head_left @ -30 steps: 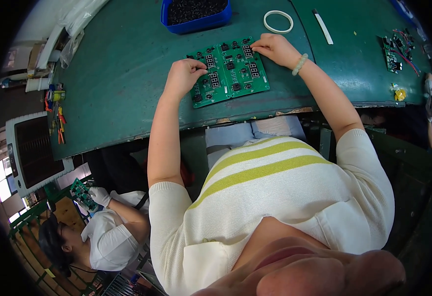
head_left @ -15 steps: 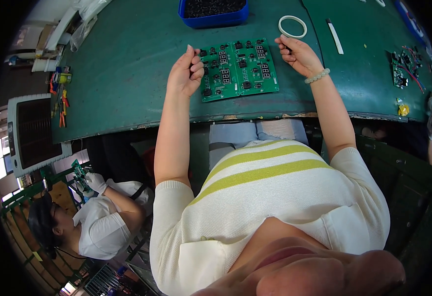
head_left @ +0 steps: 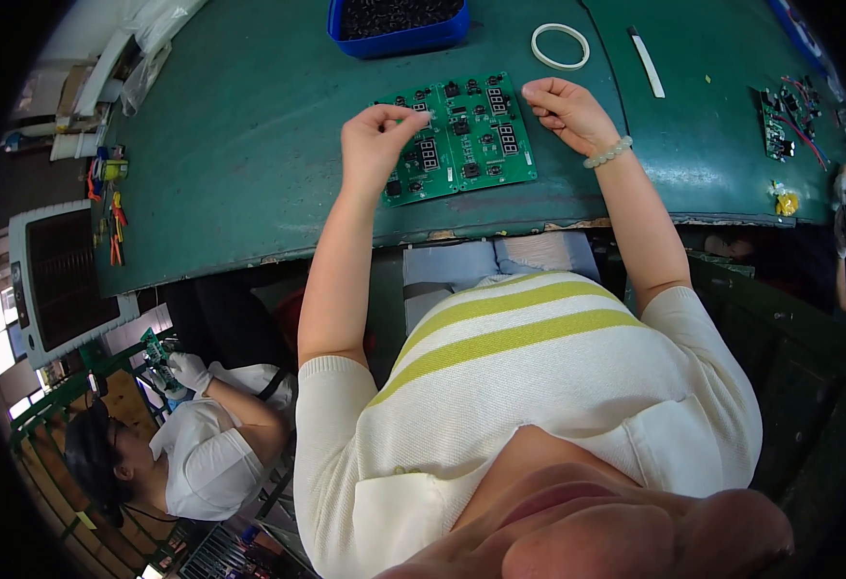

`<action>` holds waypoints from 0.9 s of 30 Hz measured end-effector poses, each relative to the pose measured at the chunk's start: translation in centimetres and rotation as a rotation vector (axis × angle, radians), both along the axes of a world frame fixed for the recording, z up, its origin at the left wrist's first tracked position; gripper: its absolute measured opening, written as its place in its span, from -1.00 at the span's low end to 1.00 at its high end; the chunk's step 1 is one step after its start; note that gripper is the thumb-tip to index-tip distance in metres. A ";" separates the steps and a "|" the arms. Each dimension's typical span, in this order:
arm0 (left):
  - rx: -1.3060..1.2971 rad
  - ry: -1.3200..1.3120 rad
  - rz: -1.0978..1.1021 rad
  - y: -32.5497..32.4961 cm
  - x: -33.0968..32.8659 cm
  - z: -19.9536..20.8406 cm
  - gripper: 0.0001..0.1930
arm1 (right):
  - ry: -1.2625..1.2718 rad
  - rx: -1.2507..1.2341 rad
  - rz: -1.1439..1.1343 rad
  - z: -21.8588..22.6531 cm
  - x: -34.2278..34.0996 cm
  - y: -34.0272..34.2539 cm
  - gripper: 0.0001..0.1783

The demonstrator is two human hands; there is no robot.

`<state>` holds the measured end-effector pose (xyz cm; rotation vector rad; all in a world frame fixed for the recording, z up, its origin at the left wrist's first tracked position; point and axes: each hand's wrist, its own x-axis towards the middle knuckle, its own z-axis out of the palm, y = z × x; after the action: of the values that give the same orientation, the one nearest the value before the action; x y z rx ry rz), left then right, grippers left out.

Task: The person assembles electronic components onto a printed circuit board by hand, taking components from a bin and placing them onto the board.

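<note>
A green circuit board panel lies flat on the table in front of me, bearing several black parts and digit displays. My left hand reaches over its left side, thumb and forefinger pinched above a display near the far left corner. Whatever those fingertips hold, if anything, is too small to make out. Just off the board's right edge, my right hand is closed in a pinch, its other fingers curled. Its contents are hidden too. A beaded bracelet circles my right wrist.
A blue bin of small black parts stands beyond the board. A white ring and a white strip lie at the far right. A wired circuit board sits farther right. At left, a gloved co-worker holds another board.
My left hand has moved right, from the board's left edge to over it, its curled fingers now in a pinch. My right hand has shifted slightly left and down, still closed.
</note>
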<state>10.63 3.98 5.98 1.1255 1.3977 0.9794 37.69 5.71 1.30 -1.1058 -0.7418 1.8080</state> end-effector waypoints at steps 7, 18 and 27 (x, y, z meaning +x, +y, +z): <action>0.313 0.709 -0.221 0.0 1.7 -0.8 -0.82 | -0.159 0.110 -0.016 0.3 -0.8 -0.4 -0.80; 0.397 0.923 -0.345 0.5 2.4 -1.0 -0.84 | -0.950 0.493 -0.024 -0.2 -1.7 -0.1 -0.80; 0.261 0.969 -0.435 1.2 0.6 -1.9 -0.81 | -0.967 0.889 0.137 0.1 -2.4 -0.8 -0.88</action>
<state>11.25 5.21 4.03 2.1634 1.6481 0.2713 35.30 4.94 1.43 -1.2425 -1.9666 0.7236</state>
